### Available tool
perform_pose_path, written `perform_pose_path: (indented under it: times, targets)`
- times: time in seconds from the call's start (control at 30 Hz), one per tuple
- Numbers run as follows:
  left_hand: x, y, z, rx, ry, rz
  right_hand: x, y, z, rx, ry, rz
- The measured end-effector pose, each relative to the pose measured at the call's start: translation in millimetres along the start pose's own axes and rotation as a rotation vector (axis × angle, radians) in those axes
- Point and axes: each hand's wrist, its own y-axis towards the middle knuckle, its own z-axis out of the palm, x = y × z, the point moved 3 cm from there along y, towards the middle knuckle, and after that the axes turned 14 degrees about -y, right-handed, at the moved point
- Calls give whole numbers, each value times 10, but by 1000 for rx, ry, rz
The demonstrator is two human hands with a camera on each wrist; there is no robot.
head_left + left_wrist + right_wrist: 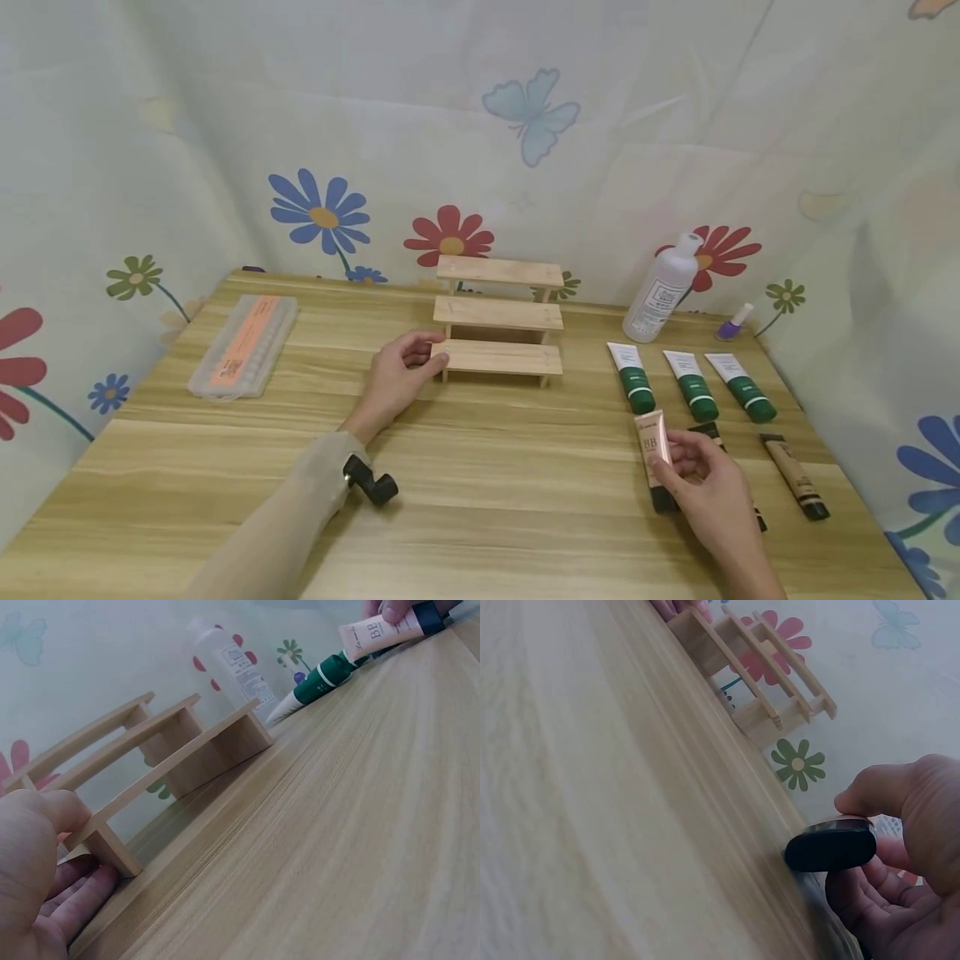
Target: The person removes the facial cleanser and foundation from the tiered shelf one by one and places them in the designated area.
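In my right hand [712, 483], thumb and fingers pinch a pinkish-gold BB cream tube [651, 442] with a black cap, cap end toward me. The right wrist view shows that black cap [831, 847] end-on, just above the table. My left hand [397, 375] grips the left end of the lowest step of a three-tier wooden stand [498, 315]. Seen from the left wrist, the thumb lies over the step [172, 761] while the fingers are curled beside its leg. Behind the right hand, a dark-ended tube [705, 430] is partly hidden.
Several green-and-white tubes [693, 387] lie in a row at the right. A beige tube [795, 475] rests near the right edge. Behind stand a white bottle [660, 292] and purple nail polish [733, 323]. A clear plastic case [246, 346] sits far left on the table [480, 500].
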Motion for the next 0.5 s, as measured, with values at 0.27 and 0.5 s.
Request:
perform_pose_path:
  times: [0.27,0.5]
  targets:
    - [32,1,-6,2,2,-10,-18,-10,-2,43,-58,-10]
    - [4,7,0,-1,-10,-6,-21,0,-18,24,-113,13]
